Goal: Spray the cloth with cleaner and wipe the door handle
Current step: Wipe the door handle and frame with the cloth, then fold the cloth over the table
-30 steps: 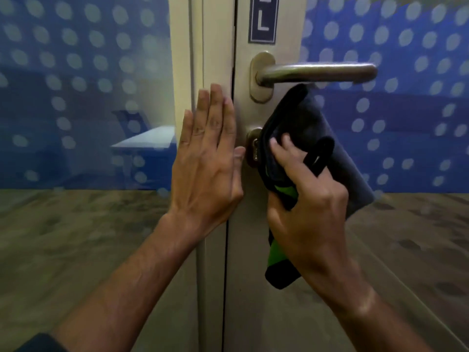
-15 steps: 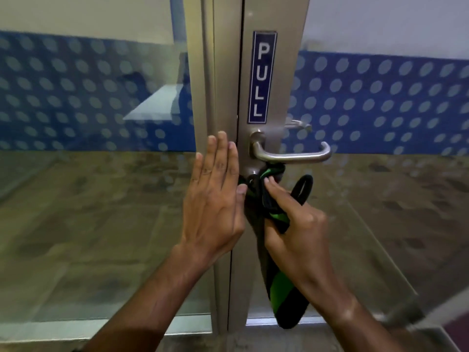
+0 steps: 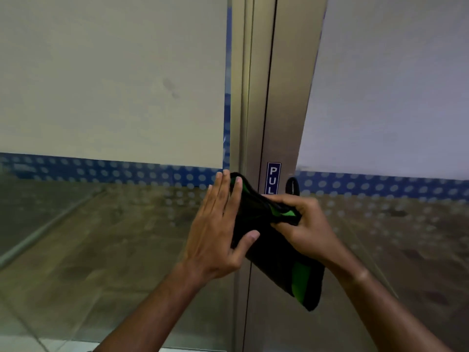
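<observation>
The cloth point(image 3: 276, 247) — black with bright green bands — sits just below the middle of the view, stretched between both hands in front of the metal door frame point(image 3: 281, 97). It runs on a slant from about 11 o'clock, where its upper corner pokes out above the left fingertips, down to about 5 o'clock, where its lower end hangs free past the right wrist.

The left hand point(image 3: 218, 232) lies flat against the cloth at its 9 o'clock side, fingers straight and close together pointing up, thumb folded across the front of the fabric so the cloth is pinched between thumb and palm. The right hand point(image 3: 302, 229) is at the cloth's 3 o'clock side with its fingers curled tight, bunching a fold of fabric with a green stripe showing between the knuckles.

Directly above the right hand, at 12 o'clock from it, a blue PULL sign point(image 3: 273, 177) is stuck on the frame; its lower letters are covered by the cloth. Just to the sign's 3 o'clock a small dark rounded shape point(image 3: 292, 186) stands up above the knuckles — possibly a loop of the cloth, though the view is too blurred to tell. The door handle itself is hidden behind the hands and cloth. Glass panels with a blue dotted band point(image 3: 114, 168) flank the frame on either side.
</observation>
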